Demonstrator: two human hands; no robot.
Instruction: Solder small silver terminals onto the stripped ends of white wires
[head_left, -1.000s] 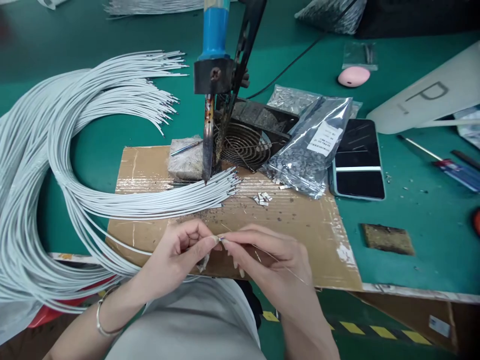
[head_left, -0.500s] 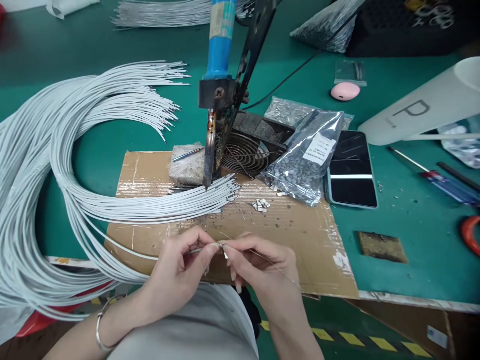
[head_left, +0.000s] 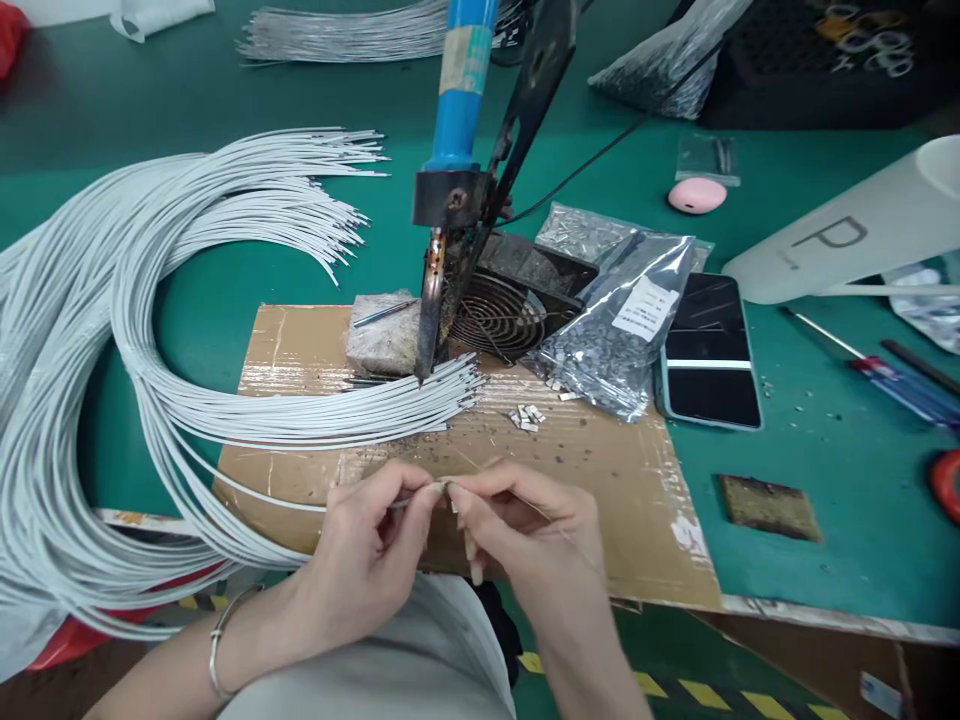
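My left hand (head_left: 367,550) pinches the end of a white cable (head_left: 289,503) over the cardboard sheet (head_left: 285,350). Its thumb and index tip meet those of my right hand (head_left: 532,530), which is closed on a small metal piece (head_left: 454,507), mostly hidden by the fingers. A thin wire also runs through my right hand. Just beyond the hands, a bundle of white cables (head_left: 322,415) lies with its ends under the tip of a blue soldering iron (head_left: 459,120) on a black stand.
Behind the cardboard are a round fan grille (head_left: 499,315) and a bag of small parts (head_left: 615,330). Loose metal pieces (head_left: 527,417) lie in front. Rightward are a phone (head_left: 711,350), a screwdriver (head_left: 900,385) and a white cup (head_left: 855,220). Large cable coils (head_left: 45,300) fill the left.
The camera view has shifted slightly. My fingertips have drawn closer together, covering more of the small metal piece. Both hands otherwise keep nearly the same pose.
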